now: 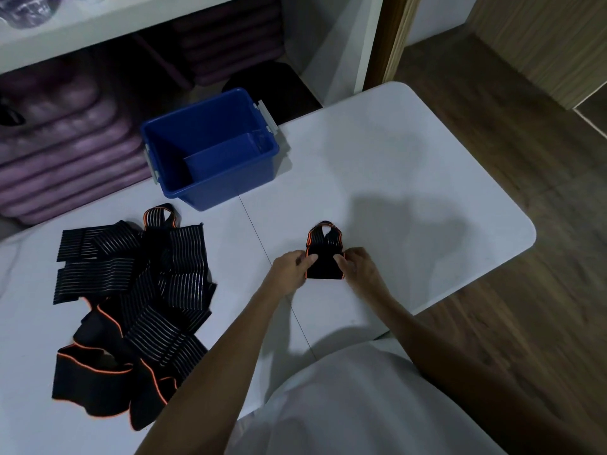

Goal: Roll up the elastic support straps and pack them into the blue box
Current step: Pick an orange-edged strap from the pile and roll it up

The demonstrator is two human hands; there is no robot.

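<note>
Nearest the viewer, a white garment (345, 405) fills the lower edge, with both forearms reaching forward over the white tabletop (410, 178).

At centre, one elastic strap (323, 262) lies on the tabletop, most of it already wound into a compact black bundle edged in orange. Its striped loop end protrudes on the far side, not yet rolled in. The left hand (290, 269) pinches the bundle's left edge, thumb on top and fingers curled beside it. The right hand (359, 266) grips the right edge likewise, fingers curled over the roll. Both hands are in contact with the strap.

To the left, well apart from the hands, a heap of unrolled straps (134, 307) lies spread and overlapping, black with pale stripes and orange trim. The exact count cannot be determined from the tangle; there are clearly several.

Further back, the blue box (210, 149) stands open on the tabletop near its far edge, grey latches on both ends. Nothing is visible inside it.

Beyond, purple mats (65, 152) are stacked under a white shelf (98, 21).

Assessment: the task is at an early stage. The first roll is nearly finished; no strap is packed, and the whole heap awaits rolling.
</note>
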